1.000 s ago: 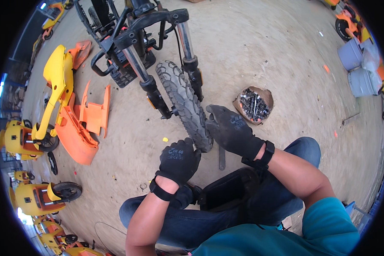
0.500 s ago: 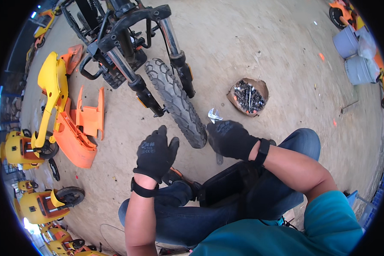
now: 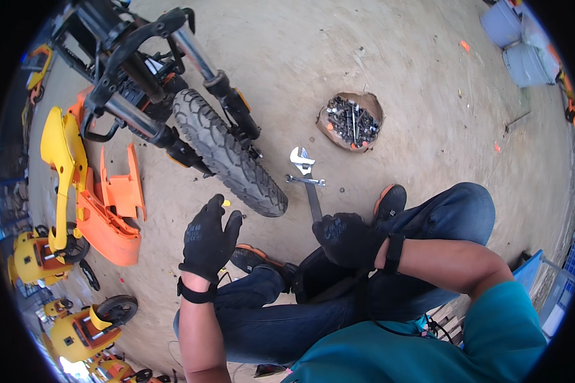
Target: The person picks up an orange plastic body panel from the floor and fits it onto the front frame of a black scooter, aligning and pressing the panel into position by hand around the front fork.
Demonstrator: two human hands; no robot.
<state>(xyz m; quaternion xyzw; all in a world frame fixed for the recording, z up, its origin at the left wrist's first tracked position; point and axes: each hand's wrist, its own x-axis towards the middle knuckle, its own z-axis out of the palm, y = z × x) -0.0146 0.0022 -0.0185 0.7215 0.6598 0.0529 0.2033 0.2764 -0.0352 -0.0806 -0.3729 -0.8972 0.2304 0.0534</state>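
Both my hands wear black gloves. My right hand [image 3: 346, 240] is curled at the lower end of an adjustable wrench [image 3: 312, 199], hiding the tip of its handle. The wrench's silver jaw points away from me, toward the floor ahead. A smaller silver wrench [image 3: 305, 181] lies crosswise at the adjustable wrench's neck. My left hand [image 3: 207, 237] hovers with thumb and fingers apart, nothing between them, near the front tyre [image 3: 230, 153] of a stripped-down motorbike. Beside its fingertips shows a small yellow piece [image 3: 226, 203], too small to name.
A torn-edged container [image 3: 331, 131] full of bolts and small parts sits ahead on the right. Orange body panels [image 3: 112, 223] and a yellow panel [image 3: 62, 150] lie left. Yellow scooters [image 3: 76, 335] line the far left. Pale buckets [image 3: 524, 64] stand far right. My bent legs flank a black object.
My right hand has drawn back toward me along the adjustable wrench, uncovering the smaller wrench. My left hand stays raised with its fingers apart. The whole view has shifted.
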